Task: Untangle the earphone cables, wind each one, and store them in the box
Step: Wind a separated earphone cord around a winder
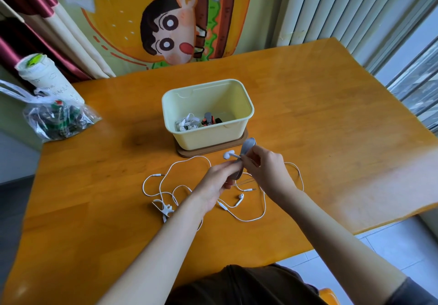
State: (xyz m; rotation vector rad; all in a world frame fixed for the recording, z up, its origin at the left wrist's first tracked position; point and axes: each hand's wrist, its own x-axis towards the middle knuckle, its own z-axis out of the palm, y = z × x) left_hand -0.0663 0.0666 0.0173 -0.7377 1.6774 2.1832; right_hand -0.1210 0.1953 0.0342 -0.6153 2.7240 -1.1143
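White earphone cables (251,218) lie loosely tangled on the orange table in front of me. My left hand (219,181) grips the lower end of a grey winder (246,146). My right hand (263,166) pinches the cable against the winder, with one white earbud (228,155) sticking out to the left. A second earbud (240,197) and two plugs lie on the table below my hands. The pale yellow box (208,136) stands just beyond, on a brown mat, holding a wound white earphone (187,122) and a dark wound one (209,119).
A white clip-like winder (163,207) lies on the table left of my left forearm. A clear plastic bag (59,119) and a white cup (45,74) sit at the table's far left corner. A cartoon cloth hangs behind the table.
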